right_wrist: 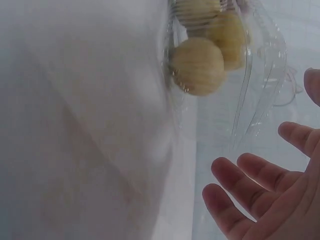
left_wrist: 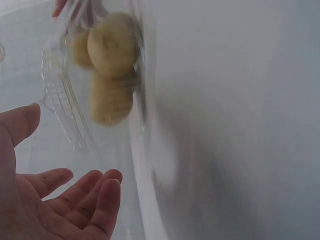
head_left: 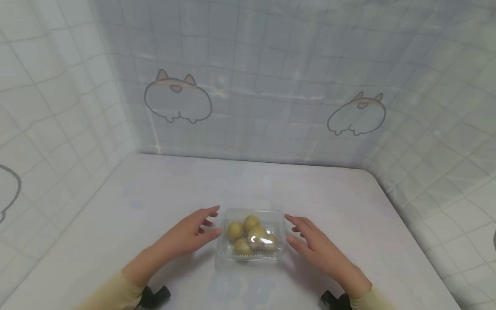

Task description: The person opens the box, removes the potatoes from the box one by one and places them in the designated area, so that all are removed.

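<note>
A clear plastic clamshell box (head_left: 228,256) with its lid down sits on the table, several round yellow fruits (head_left: 243,246) inside it. My left hand (head_left: 192,232) is at the box's left side, its fingers spread and relaxed and its thumb tip close to the box edge. On the opposite side my right hand (head_left: 311,241) mirrors it, fingers loosely extended near the right edge. In the left wrist view the open palm faces the box, with a gap between fingertips and plastic. The right wrist view likewise shows bare fingers (right_wrist: 232,172) apart from the box wall.
The white table (head_left: 174,185) has a pale cloth-like surface with faint prints. Grid-patterned curtains stand around it on the left, right and back, the back curtain (head_left: 248,107) bearing cartoon animal drawings. Dark wrist cameras (head_left: 155,297) are strapped below both forearms.
</note>
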The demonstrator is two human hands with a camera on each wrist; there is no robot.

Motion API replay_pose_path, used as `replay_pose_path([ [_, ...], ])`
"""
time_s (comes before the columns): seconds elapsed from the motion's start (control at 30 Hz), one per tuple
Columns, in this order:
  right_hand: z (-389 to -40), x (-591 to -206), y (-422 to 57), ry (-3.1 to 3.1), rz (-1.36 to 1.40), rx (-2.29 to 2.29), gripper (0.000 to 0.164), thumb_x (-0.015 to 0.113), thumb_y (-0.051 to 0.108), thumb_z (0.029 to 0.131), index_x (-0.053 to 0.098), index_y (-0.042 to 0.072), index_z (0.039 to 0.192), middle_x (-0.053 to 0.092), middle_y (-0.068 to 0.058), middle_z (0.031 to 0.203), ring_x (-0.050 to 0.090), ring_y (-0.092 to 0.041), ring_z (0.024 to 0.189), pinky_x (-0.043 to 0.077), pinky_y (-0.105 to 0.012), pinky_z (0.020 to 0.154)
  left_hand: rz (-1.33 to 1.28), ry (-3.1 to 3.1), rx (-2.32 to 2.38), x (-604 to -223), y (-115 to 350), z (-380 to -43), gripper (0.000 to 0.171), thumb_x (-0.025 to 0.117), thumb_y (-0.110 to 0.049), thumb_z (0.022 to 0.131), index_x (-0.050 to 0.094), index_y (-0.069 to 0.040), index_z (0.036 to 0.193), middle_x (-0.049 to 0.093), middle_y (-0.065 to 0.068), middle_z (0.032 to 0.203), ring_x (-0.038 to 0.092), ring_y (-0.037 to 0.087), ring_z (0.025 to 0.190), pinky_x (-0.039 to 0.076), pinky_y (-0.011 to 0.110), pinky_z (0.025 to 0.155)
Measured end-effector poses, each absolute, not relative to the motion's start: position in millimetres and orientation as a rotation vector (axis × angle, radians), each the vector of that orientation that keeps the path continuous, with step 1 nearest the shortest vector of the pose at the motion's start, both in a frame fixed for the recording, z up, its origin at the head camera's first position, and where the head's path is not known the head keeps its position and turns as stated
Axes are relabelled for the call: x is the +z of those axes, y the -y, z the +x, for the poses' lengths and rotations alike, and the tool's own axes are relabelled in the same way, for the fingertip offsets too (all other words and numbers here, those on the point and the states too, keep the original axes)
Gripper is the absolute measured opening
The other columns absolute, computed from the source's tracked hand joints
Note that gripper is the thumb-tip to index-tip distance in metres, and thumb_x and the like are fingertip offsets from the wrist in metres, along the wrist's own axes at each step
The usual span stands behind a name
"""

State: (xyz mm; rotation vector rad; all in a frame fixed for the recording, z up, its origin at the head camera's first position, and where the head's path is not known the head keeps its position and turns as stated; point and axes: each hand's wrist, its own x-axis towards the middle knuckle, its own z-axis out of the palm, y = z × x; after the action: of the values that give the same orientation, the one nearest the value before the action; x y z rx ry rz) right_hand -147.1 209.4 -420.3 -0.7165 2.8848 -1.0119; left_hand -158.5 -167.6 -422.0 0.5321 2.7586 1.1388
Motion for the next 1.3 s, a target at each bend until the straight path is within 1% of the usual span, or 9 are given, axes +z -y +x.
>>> replay_pose_path([
  [0.13,-137,-422,-208,-2.863,-0.722,-1.047,0.052,0.058,0.042,0.100,0.045,0.030,0.148,0.044,0.017,0.142,0.055,-0.011,0.118,0.047,-0.042,0.094,0.539,-2.720,1.172,-423,163,-145,0.074,0.060,-0.060,0.091,0.040,-0.021,0.151,0.053,-0.002,0.139,0.060,0.016,0.112,0.051,0.037,0.086],
  [0.3,-125,-423,-208,-2.833,-0.746,-1.102,0.053,0.062,0.040,0.097,0.046,0.030,0.147,0.043,0.017,0.145,0.052,-0.011,0.123,0.047,-0.039,0.096,0.542,-2.671,1.167,-422,158,-130,0.080,0.065,-0.062,0.087,0.038,-0.024,0.153,0.045,-0.005,0.147,0.058,0.015,0.115,0.050,0.036,0.086],
  [0.53,-120,-431,-207,-2.833,-0.901,-1.180,0.072,0.075,0.041,0.088,0.044,0.020,0.149,0.043,-0.002,0.151,0.051,-0.022,0.129,0.050,-0.040,0.092,0.674,-2.646,1.156,-423,155,-123,0.101,0.076,-0.063,0.076,0.033,-0.016,0.155,0.036,0.002,0.155,0.056,0.017,0.120,0.050,0.034,0.089],
  [0.63,-119,-435,-205,-2.831,-0.915,-1.195,0.077,0.078,0.046,0.083,0.047,0.018,0.147,0.040,-0.006,0.153,0.046,-0.023,0.133,0.051,-0.039,0.090,0.671,-2.656,1.135,-424,155,-122,0.103,0.078,-0.061,0.075,0.032,-0.017,0.156,0.038,0.001,0.154,0.056,0.016,0.119,0.050,0.035,0.089],
  [0.7,-119,-438,-204,-2.851,-0.921,-1.189,0.077,0.079,0.047,0.081,0.049,0.017,0.146,0.040,-0.006,0.153,0.045,-0.024,0.133,0.052,-0.037,0.089,0.651,-2.667,1.119,-426,155,-122,0.101,0.078,-0.060,0.076,0.032,-0.019,0.156,0.039,-0.002,0.153,0.057,0.015,0.119,0.050,0.034,0.089],
  [0.83,-119,-442,-202,-2.873,-0.955,-1.205,0.071,0.080,0.039,0.083,0.052,0.013,0.143,0.045,-0.008,0.150,0.048,-0.024,0.131,0.053,-0.036,0.086,0.615,-2.684,1.107,-429,155,-123,0.095,0.076,-0.059,0.079,0.033,-0.022,0.155,0.046,-0.002,0.148,0.060,0.014,0.112,0.051,0.035,0.087],
  [0.97,-121,-445,-201,-2.870,-1.004,-1.228,0.068,0.081,0.031,0.084,0.053,0.010,0.142,0.049,-0.010,0.146,0.053,-0.024,0.127,0.053,-0.036,0.086,0.608,-2.690,1.121,-431,156,-124,0.094,0.073,-0.062,0.079,0.035,-0.022,0.155,0.059,0.001,0.135,0.064,0.013,0.099,0.051,0.038,0.084],
  [1.1,-122,-446,-201,-2.876,-0.980,-1.222,0.070,0.080,0.033,0.084,0.051,0.012,0.144,0.050,-0.007,0.146,0.059,-0.021,0.120,0.053,-0.036,0.086,0.608,-2.692,1.121,-431,156,-125,0.093,0.073,-0.062,0.079,0.035,-0.023,0.155,0.065,0.002,0.125,0.065,0.013,0.093,0.051,0.040,0.082],
  [1.3,-122,-447,-201,-2.885,-0.952,-1.219,0.071,0.081,0.034,0.083,0.050,0.015,0.145,0.053,-0.002,0.143,0.063,-0.017,0.112,0.053,-0.036,0.085,0.587,-2.660,1.165,-430,154,-125,0.090,0.077,-0.053,0.081,0.036,-0.021,0.154,0.065,0.005,0.127,0.065,0.015,0.093,0.050,0.041,0.080],
])
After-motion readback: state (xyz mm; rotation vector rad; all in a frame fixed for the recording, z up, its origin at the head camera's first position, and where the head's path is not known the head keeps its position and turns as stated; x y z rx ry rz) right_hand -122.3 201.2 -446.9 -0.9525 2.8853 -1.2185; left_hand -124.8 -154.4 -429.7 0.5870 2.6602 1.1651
